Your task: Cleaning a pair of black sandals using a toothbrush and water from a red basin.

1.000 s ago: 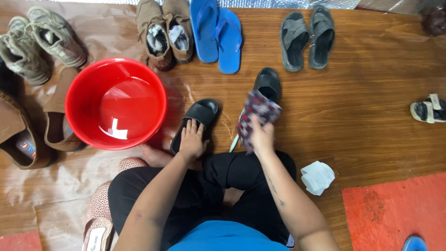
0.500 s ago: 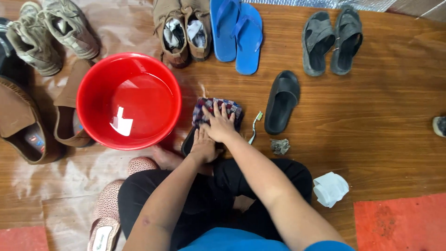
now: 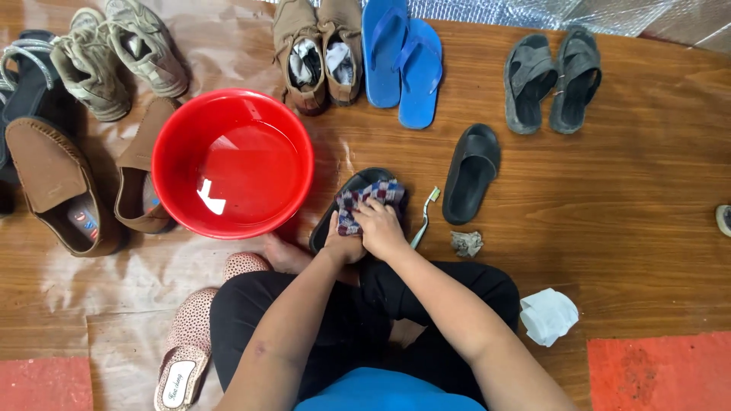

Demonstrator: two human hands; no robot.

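I sit on a wooden floor. My right hand [image 3: 381, 227] presses a checkered cloth [image 3: 371, 199] onto a black slide sandal [image 3: 352, 192] lying in front of my knees. My left hand [image 3: 340, 245] grips the near end of that sandal. The sandal's mate [image 3: 472, 173] lies apart to the right. A toothbrush [image 3: 423, 216] rests on the floor between the two sandals. A red basin [image 3: 232, 161] holding water stands just left of the held sandal.
Brown loafers [image 3: 57, 186] and grey sneakers [image 3: 118, 57] lie at left. Brown shoes [image 3: 320, 49], blue flip-flops [image 3: 402, 61] and grey sandals [image 3: 554, 80] line the far side. A crumpled scrap [image 3: 466, 243] and white tissue [image 3: 550, 315] lie at right. Pink slippers [image 3: 190, 342] sit beside my leg.
My right hand carried the checkered cloth from the right sandal down onto the left sandal and keeps rubbing it there. My left hand stays on that sandal. The view shifted.
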